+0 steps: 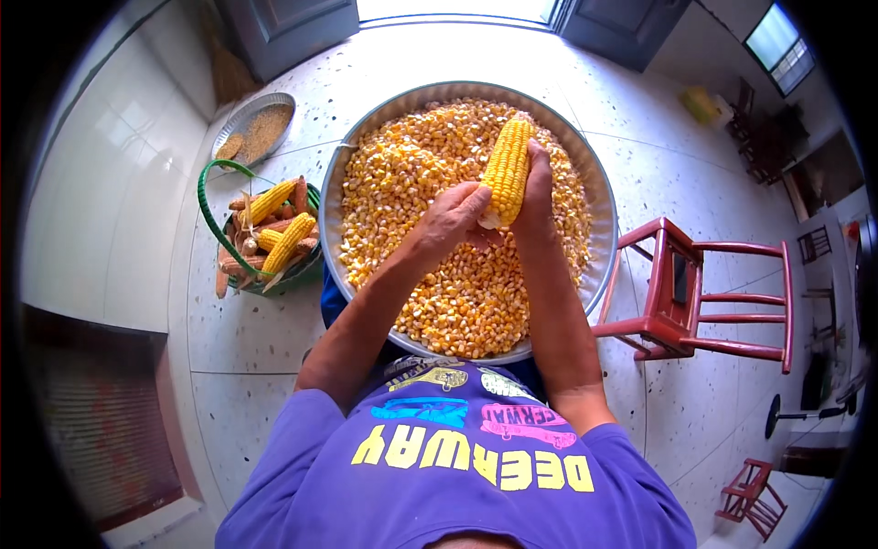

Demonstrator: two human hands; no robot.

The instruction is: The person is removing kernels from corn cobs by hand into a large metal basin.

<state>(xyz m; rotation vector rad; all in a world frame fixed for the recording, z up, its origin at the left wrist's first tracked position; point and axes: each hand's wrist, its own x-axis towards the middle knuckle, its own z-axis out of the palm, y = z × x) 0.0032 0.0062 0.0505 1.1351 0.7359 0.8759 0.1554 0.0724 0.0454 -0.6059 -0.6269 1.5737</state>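
Observation:
A yellow ear of corn (508,165) is held tilted above a wide round metal basin (332,206). My right hand (538,185) grips the cob along its right side. At its lower left my left hand (458,214) presses thumb and fingers against the ear near the whitish end. Rows of kernels still cover the side that faces me. Loose corn kernels (411,171) fill much of the basin, which rests in front of my lap. My left palm and the back side of the ear are hidden.
Left of the basin stands a green basket (203,199) with bare cobs and several yellow ears (288,241). Behind it lies a shallow metal pan (287,127) of grain. A red wooden chair (669,288) with a dark flat object on it stands close right. Open doors (291,31) flank the far doorway.

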